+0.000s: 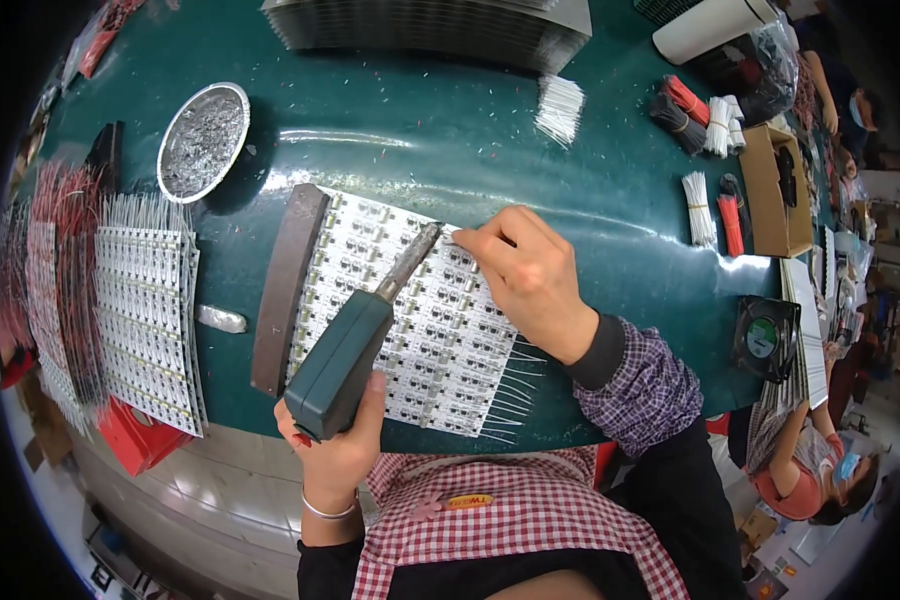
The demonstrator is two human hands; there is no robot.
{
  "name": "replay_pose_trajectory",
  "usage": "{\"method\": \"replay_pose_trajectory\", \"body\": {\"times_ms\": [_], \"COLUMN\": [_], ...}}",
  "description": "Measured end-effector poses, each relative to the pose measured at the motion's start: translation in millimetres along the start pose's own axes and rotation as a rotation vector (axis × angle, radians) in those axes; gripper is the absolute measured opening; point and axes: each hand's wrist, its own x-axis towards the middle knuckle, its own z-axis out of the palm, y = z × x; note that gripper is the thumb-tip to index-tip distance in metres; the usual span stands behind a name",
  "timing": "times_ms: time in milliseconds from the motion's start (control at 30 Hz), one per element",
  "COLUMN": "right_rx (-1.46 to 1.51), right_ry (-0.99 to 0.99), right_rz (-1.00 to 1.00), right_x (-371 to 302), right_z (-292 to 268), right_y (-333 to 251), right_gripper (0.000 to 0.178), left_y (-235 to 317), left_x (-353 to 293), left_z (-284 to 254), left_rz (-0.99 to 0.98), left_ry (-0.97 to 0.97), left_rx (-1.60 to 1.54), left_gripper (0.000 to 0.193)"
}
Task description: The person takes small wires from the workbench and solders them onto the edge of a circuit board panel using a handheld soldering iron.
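Circuit board sheet [460,345], white and dotted with rows of small dark parts, lies flat on the green surface [390,112] in the middle of the frame, its left edge along a brown bar [285,290] and thin white wires [510,405] fanning out from its lower right edge. Left hand [338,450], at the lower middle of the frame, is wrapped around the green handle of a soldering iron [342,350], which slants up across the sheet so that its tip ends near the upper right corner. Right hand [535,285], right of centre, has thumb and forefinger drawn together in a pinch at that same corner; whether a fine wire sits between them I cannot tell. By its look, the sheet should be light, thin and fairly stiff, with smooth faces that could slide, while its small parts and wires seem easily damaged. Its bare outer edges look the best place to take hold, clear of the wires and the hot tip. A bowl [246,125] of silvery scraps stands at the upper left.
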Motion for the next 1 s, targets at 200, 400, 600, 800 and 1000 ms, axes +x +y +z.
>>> {"method": "replay_pose_trajectory", "body": {"times_ms": [200,400,600,800,1000], "right_rx": [0.011,-0.002,0.002,0.013,-0.065], "right_ry": [0.004,0.011,0.015,0.004,-0.066], "right_rz": [-0.002,-0.039,-0.011,-0.027,-0.028], "right_x": [1,0,0,-1,4], "right_z": [1,2,1,1,-19], "right_y": [0,2,-2,1,-7], "right_gripper": [0.02,0.025,0.021,0.024,0.024], "left_y": [6,6,1,-3,-16], "left_x": [10,10,0,-7,-12], "left_z": [5,3,2,-2,-7], "left_rz": [0.042,-0.002,0.018,-0.167,-0.032], "left_ry": [0.049,0.028,0.1,0.15,0.075], "left_rx": [-0.038,-0.061,0.015,-0.093,-0.061], "left_gripper": [0.016,0.017,0.021,0.028,0.042]}}
